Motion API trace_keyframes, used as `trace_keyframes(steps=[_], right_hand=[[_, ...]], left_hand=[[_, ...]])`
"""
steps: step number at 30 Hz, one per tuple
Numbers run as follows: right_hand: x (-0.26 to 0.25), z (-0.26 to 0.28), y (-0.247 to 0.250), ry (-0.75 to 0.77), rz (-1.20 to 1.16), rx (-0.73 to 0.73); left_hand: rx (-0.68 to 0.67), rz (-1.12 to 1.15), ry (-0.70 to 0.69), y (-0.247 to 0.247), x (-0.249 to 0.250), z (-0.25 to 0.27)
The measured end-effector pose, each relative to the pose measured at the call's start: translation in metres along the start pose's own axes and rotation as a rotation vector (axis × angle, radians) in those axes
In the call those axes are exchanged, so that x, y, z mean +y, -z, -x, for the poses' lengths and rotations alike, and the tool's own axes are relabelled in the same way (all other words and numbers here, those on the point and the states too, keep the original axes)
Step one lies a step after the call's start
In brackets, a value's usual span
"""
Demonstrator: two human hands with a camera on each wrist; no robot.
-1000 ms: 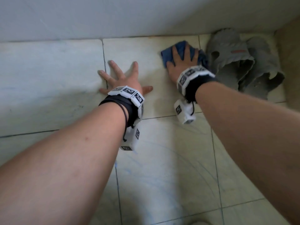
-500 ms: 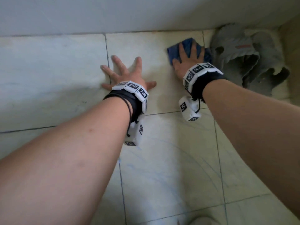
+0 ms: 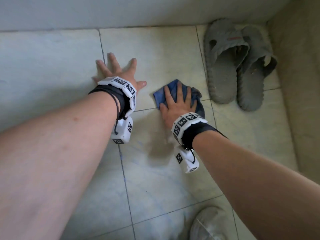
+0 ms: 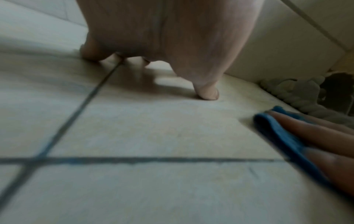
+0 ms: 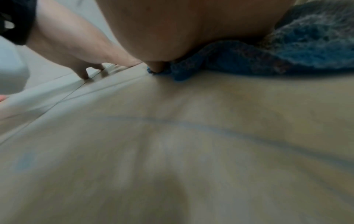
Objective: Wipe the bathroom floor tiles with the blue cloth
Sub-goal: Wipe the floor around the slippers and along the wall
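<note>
The blue cloth (image 3: pixel 174 90) lies crumpled on the pale floor tiles (image 3: pixel 162 179), over a grout line. My right hand (image 3: pixel 178 103) lies flat on top of it with fingers spread straight, pressing it down. In the left wrist view the blue cloth (image 4: pixel 283 137) shows at the right under those fingers (image 4: pixel 314 131). The right wrist view has the cloth (image 5: pixel 268 56) under my palm. My left hand (image 3: pixel 119 71) is splayed flat on the tile to the left of the cloth, holding nothing.
A pair of grey slippers (image 3: pixel 237 66) stands just right of the cloth, near the corner. The wall base (image 3: pixel 138 11) runs along the far side and a beige ledge (image 3: pixel 301 84) bounds the right. A clear plastic-covered shape (image 3: pixel 209 224) sits at the bottom edge.
My right hand has dragged the cloth from near the wall back toward me along the slippers. The left hand has stayed planted on the tile.
</note>
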State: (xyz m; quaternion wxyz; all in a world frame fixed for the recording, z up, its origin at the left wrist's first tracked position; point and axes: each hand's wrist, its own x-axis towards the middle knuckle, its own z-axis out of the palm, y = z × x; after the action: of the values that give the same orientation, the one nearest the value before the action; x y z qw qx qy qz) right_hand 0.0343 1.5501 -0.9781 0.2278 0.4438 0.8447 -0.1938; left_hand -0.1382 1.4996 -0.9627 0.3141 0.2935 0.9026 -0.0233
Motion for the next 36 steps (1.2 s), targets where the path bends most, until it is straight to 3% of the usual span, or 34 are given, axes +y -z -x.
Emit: trace_keyframes(steps=[6,12,16,25,32,36], right_hand=[[0.004,0.029,-0.015,0.004,0.019,-0.045],[0.008,0.004,0.005,0.041,0.048,-0.045],[0.010,-0.020,0.022,0.016,0.021,-0.025],[0.026,0.014,0.000,-0.053,0.018,-0.049],[-0.012,0.009,-0.002,-0.201,-0.009,0.006],[-0.057,0.019,-0.022,-0.090,0.026,0.044]], left_hand=[[0.075,-0.056,-0.070,-0.018,-0.023,0.015],[0.084,-0.062,-0.068,-0.024,-0.026,0.018],[0.065,-0.063,-0.056,-0.022,-0.026,0.018],[-0.023,-0.044,-0.114,-0.011,-0.039,0.026],[-0.027,-0.029,-0.203,-0.013,-0.076,0.025],[-0.001,-0.054,-0.181,-0.018,-0.117,0.023]])
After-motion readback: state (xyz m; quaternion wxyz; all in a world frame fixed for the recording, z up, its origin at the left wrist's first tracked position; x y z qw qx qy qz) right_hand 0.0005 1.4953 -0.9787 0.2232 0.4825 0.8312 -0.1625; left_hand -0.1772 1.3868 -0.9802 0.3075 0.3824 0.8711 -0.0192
